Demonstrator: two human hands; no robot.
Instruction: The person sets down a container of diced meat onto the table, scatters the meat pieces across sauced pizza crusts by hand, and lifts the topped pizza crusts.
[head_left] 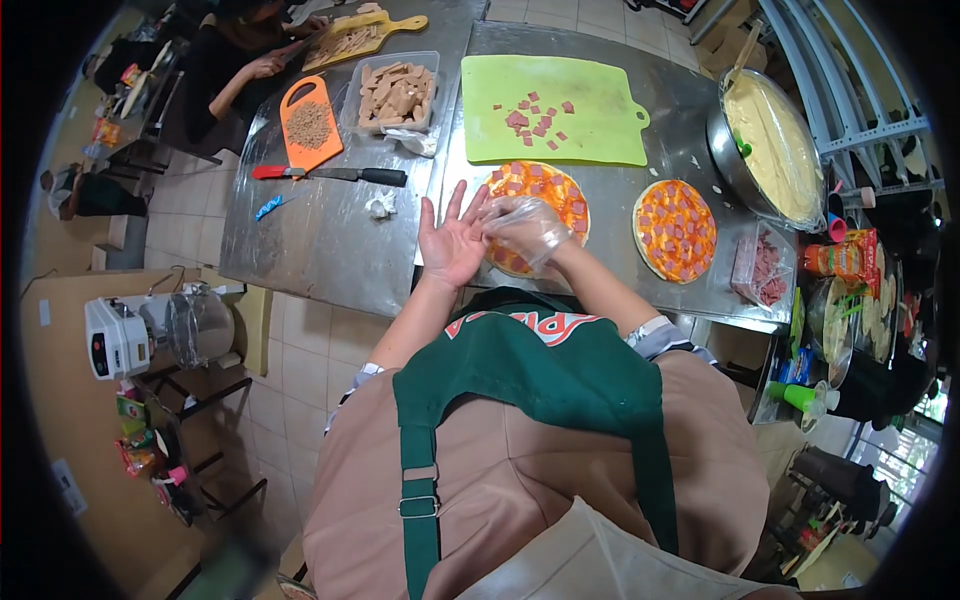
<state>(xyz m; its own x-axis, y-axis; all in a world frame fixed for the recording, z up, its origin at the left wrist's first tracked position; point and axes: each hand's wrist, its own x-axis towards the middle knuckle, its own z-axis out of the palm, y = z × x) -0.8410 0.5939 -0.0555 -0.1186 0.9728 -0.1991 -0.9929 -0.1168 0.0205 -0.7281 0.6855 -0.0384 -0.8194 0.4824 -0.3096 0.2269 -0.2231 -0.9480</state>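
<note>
Holding both hands close together over a steel table (325,235).
Bare left hand (455,243) spread, palm up; plastic-gloved right hand (524,232) curls beside it above one topped pizza (572,206), whether pinching anything I can't tell; second pizza (675,231) farther right.

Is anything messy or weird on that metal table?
Yes: a crumpled white scrap and a small blue scrap lie left of the pizzas. They look like litter, which seems odd beside cooking things.

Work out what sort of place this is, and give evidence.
Probably a food-preparation kitchen: two topped pizzas on a metal table, a big bowl of pale mixture, and what looks like a mixer.
</note>
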